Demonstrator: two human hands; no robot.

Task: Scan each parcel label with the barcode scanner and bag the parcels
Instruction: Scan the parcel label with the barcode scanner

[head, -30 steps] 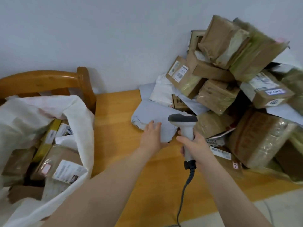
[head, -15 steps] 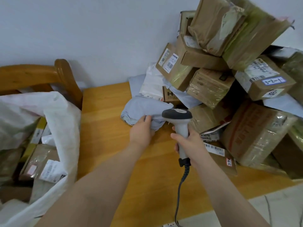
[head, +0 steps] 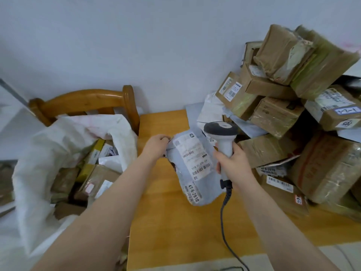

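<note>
Two bare arms in view
Left hand (head: 156, 146) and right hand (head: 233, 163) bare; forearms uncovered to the frame edge

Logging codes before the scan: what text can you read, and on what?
"47-6-2610": grey mailer in the left hand.
"3-2-1": blue sticker on a box in the pile.
"502": white sticker, same box.
Other label print: too blurred.
</note>
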